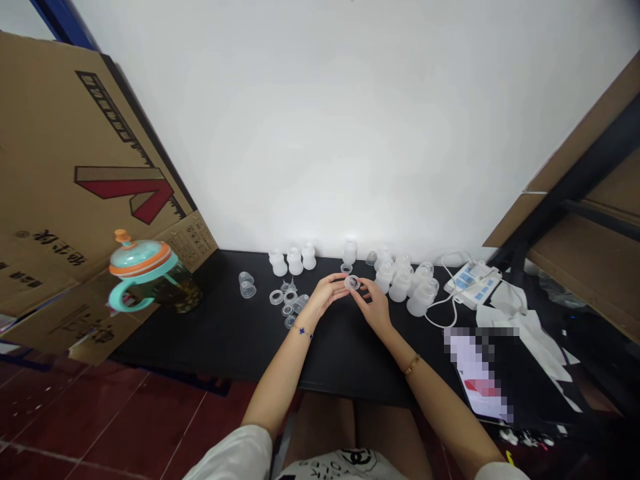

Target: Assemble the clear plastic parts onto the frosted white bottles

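Observation:
A clear round ring-like piece (352, 283) is held between both hands above the black table (240, 333). My left hand (327, 292) has its fingers against the piece's left side. On the other side, my right hand (373, 301) pinches its edge with thumb and fingers. Just behind the hands stands a frosted white bottle (349, 252), with a small clear ring (346, 268) in front of it. Several clear rings and nipples (290, 297) lie left of my left hand. Several frosted bottles (401, 285) stand right of my right hand.
Three frosted bottles (295, 261) stand near the wall. Two clear caps (247, 287) lie farther left, near a large teal-and-orange-lidded jug (150, 273) and cardboard boxes (60, 173). At right are a white power strip (473, 283), cables, white papers (520, 327) and a tablet (480, 373).

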The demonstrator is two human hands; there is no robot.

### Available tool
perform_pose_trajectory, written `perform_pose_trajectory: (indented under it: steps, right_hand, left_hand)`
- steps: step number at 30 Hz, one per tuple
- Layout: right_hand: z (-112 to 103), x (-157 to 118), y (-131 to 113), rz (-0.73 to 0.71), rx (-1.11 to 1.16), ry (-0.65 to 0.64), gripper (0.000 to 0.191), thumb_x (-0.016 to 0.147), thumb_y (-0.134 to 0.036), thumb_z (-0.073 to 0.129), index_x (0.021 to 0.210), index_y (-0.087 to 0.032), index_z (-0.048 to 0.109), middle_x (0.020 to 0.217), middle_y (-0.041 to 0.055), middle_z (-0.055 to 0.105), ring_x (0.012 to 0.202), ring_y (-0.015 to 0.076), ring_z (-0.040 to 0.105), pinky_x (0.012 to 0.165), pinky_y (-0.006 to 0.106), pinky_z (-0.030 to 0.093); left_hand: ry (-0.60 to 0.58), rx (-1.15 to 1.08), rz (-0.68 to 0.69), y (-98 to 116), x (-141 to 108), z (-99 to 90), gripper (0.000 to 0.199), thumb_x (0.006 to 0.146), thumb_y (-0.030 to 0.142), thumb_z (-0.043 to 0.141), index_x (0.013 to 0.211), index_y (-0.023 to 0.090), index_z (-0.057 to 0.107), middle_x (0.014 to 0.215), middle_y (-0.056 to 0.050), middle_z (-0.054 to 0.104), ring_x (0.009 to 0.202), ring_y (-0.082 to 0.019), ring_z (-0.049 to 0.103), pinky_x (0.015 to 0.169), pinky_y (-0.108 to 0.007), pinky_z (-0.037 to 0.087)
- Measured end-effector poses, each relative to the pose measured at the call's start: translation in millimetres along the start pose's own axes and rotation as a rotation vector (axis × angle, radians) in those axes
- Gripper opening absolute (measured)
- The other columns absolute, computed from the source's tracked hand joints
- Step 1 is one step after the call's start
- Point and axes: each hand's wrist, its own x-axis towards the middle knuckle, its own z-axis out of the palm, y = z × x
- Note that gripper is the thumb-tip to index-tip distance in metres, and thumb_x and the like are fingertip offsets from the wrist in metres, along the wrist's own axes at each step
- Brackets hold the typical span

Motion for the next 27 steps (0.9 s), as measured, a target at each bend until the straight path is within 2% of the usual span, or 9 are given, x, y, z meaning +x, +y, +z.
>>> perform_pose_trajectory:
  steps: [4, 7, 10, 16, 27]
  right_hand:
    - [0.1, -0.1, 0.8, -0.011, -0.020, -0.010, 0.040, 0.095, -0.051, 0.058, 0.120, -0.022, 0.068, 0.115, 0.0113, 0.072, 0.092, 0.0254, 0.069, 0.068, 0.036, 0.059]
    - [0.9, -0.3, 1.6, -0.018, -0.037, -0.009, 0.040, 0.095, -0.051, 0.057, 0.120, -0.022, 0.068, 0.114, 0.0113, 0.072, 0.092, 0.0254, 0.069, 0.068, 0.036, 0.059]
    - [1.6, -0.4, 2.2, -0.017, -0.044, -0.010, 0.040, 0.095, -0.051, 0.058, 0.120, -0.022, 0.068, 0.114, 0.0113, 0.073, 0.092, 0.0256, 0.069, 0.067, 0.036, 0.059]
    - [1.3, -0.4, 2.6, -0.009, -0.051, -0.029, 0.039, 0.095, -0.049, 0.059, 0.121, -0.022, 0.067, 0.115, 0.0111, 0.072, 0.093, 0.0256, 0.069, 0.068, 0.036, 0.059]
    - [1.1, 0.0, 1.2, -0.004, -0.053, -0.036, 0.038, 0.095, -0.049, 0.058, 0.121, -0.022, 0.067, 0.116, 0.0111, 0.072, 0.094, 0.0258, 0.069, 0.068, 0.036, 0.059]
  left_hand:
    - [-0.002, -0.049, -0.025, 0.8, 1.1, -1.6, 0.021, 0.085, 0.020, 0.073, 0.104, 0.011, 0.073, 0.102, -0.016, 0.078, 0.088, -0.022, 0.076, 0.098, -0.039, 0.057]
    - [-0.007, -0.072, -0.039, 1.4, 1.6, -3.5, 0.023, 0.090, 0.028, 0.069, 0.105, 0.011, 0.073, 0.102, -0.016, 0.078, 0.087, -0.022, 0.076, 0.094, -0.037, 0.058]
    - [-0.016, -0.080, -0.057, 1.6, 1.7, -4.4, 0.024, 0.092, 0.029, 0.066, 0.105, 0.011, 0.074, 0.104, -0.016, 0.079, 0.088, -0.022, 0.076, 0.091, -0.035, 0.059]
    - [-0.028, -0.086, -0.067, 1.8, 1.1, -3.3, 0.024, 0.092, 0.027, 0.064, 0.107, 0.010, 0.074, 0.103, -0.016, 0.079, 0.085, -0.021, 0.077, 0.085, -0.031, 0.059]
    - [-0.030, -0.074, -0.072, 3.6, -0.4, -2.5, 0.024, 0.090, 0.028, 0.068, 0.106, 0.011, 0.074, 0.099, -0.015, 0.079, 0.082, -0.020, 0.076, 0.083, -0.030, 0.059]
